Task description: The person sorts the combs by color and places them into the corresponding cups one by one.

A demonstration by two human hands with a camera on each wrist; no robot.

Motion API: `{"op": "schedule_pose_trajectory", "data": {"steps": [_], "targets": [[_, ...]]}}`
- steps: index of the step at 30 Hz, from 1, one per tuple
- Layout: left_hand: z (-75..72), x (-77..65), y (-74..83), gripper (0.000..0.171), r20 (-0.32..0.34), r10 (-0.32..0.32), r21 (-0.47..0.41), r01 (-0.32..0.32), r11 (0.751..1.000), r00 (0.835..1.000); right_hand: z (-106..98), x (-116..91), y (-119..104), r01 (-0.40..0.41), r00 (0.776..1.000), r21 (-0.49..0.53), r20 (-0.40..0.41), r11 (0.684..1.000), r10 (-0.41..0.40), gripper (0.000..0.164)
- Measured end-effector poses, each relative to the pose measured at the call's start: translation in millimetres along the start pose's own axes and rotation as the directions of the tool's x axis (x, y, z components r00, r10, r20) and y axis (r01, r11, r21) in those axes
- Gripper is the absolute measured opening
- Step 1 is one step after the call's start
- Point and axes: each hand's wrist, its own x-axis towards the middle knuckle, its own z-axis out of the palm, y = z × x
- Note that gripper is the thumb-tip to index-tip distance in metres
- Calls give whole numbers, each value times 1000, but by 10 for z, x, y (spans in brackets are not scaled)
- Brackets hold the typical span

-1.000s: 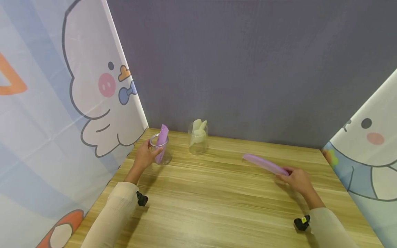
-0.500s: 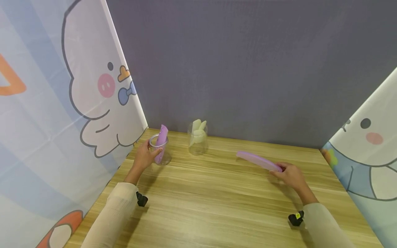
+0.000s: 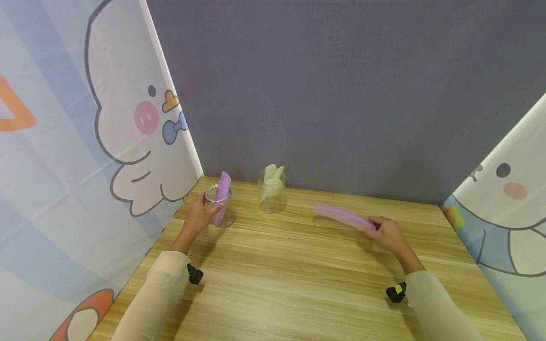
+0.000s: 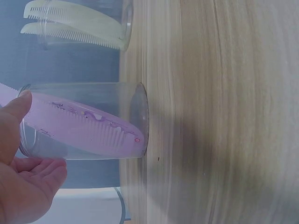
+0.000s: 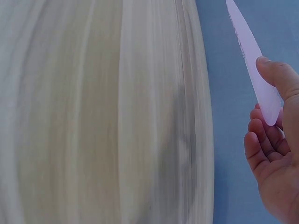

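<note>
At the table's back left my left hand (image 3: 199,215) grips a clear plastic jar (image 3: 228,218) near its rim, thumb on one side and fingers on the other. A purple comb (image 4: 88,126) with a printed pattern leans inside that jar, its top end sticking out. My right hand (image 3: 389,235) pinches one end of a second purple comb (image 3: 343,217) and holds it above the table, its far end pointing left. In the right wrist view the thumb lies on this comb (image 5: 254,65) with fingers behind it.
Right of the held jar stands another clear jar (image 3: 271,204) with pale yellow combs (image 4: 77,23) in it. A grey panel (image 3: 320,94) rises behind the wooden table (image 3: 273,284). Printed cartoon curtains (image 3: 128,118) border the left and right sides.
My right hand has moved left and slightly toward the back, carrying the purple comb closer to the jars. The left hand and its jar have stayed in place.
</note>
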Motion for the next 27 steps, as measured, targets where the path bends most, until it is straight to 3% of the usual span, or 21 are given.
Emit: {"op": "schedule_pose_trajectory", "data": {"steps": [27], "targets": [[-6, -10, 3, 78, -7, -9, 9, 9, 1000, 1000, 193, 332, -397, 91, 996, 100, 5, 991, -92, 44]]}}
